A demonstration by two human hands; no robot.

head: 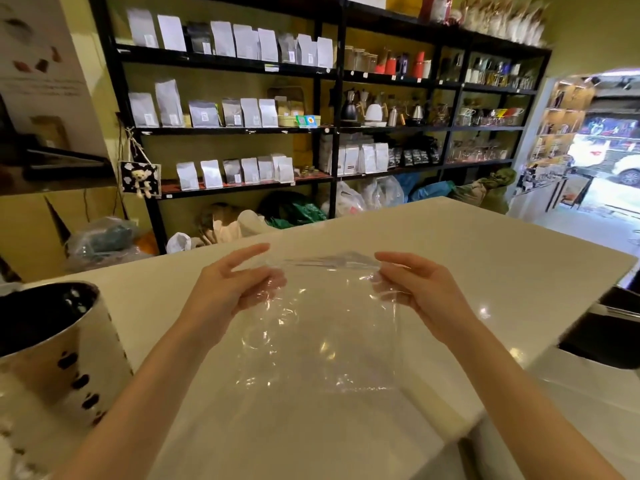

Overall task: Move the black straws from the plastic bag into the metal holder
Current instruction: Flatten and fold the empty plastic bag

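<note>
At the centre of the frame the left hand and the right hand each pinch a top corner of the clear plastic bag, stretching it above the pale counter. The bag looks empty, and dark straws seem to fill the metal holder at the lower left, though blur hides detail. If any straw remains, it could slide out unseen, because the film is slack and glossy.

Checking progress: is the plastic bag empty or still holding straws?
Empty: the plastic bag is clear throughout, with only the counter visible through it.
</note>
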